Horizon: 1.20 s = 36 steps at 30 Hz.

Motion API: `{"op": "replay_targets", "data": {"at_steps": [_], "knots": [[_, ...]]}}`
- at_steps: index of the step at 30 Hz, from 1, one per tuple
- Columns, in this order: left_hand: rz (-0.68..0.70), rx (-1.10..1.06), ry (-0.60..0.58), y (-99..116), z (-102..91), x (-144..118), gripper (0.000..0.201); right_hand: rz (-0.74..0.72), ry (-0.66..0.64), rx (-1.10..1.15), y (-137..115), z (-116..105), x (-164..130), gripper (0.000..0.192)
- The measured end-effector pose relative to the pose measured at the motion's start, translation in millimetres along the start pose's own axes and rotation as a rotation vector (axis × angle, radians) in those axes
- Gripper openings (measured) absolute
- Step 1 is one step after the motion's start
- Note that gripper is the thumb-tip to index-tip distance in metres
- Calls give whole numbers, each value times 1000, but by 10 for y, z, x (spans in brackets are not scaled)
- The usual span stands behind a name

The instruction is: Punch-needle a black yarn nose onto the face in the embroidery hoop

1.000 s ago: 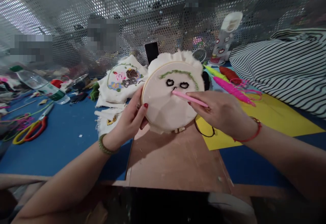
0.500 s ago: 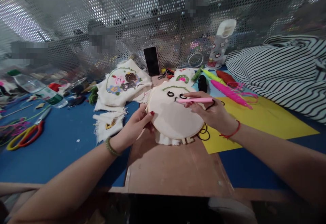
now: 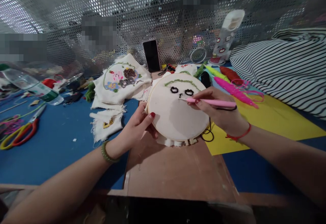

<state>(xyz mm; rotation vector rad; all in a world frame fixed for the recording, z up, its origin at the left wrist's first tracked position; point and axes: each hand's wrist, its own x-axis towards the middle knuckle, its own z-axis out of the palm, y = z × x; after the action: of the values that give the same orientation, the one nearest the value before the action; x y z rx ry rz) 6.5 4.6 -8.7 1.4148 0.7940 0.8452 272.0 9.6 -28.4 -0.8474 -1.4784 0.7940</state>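
My left hand grips the left rim of a round embroidery hoop, thumb on top and fingers beneath. White cloth is stretched in it, bearing a green stitched arc, two black stitched rings and a small black line between them. In my right hand is a pink punch needle, pinched between thumb and fingers. Its metal tip points left and lies at the lower end of the black line; whether it pierces the cloth I cannot tell. Black yarn loops beside the hoop's right edge.
Embroidered cloths lie left of the hoop, scissors and a plastic bottle farther left. A phone leans at the back. Pink yarn and yellow paper lie right, near striped fabric.
The punch needle's tip has come away from the right black ring area and its shaft now shows more fully. My right hand has shifted right; the hoop appears slightly tilted toward me.
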Motion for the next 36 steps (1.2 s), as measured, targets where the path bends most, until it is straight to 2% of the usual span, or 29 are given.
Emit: {"op": "replay_targets", "data": {"at_steps": [5, 11, 15, 22, 36], "knots": [[18, -12, 4, 8, 12, -2, 30, 9, -66, 59, 14, -15, -2, 13], [1, -39, 23, -14, 11, 3, 35, 8, -39, 70, 39, -22, -6, 16], [5, -45, 20, -16, 6, 1, 38, -25, -10, 25, 19, -17, -7, 11], [-8, -22, 41, -9, 3, 2, 38, -70, -32, 4, -7, -22, -9, 13], [-12, 38, 37, 25, 10, -1, 43, -22, -76, 4, -14, -30, -29, 13]]}}
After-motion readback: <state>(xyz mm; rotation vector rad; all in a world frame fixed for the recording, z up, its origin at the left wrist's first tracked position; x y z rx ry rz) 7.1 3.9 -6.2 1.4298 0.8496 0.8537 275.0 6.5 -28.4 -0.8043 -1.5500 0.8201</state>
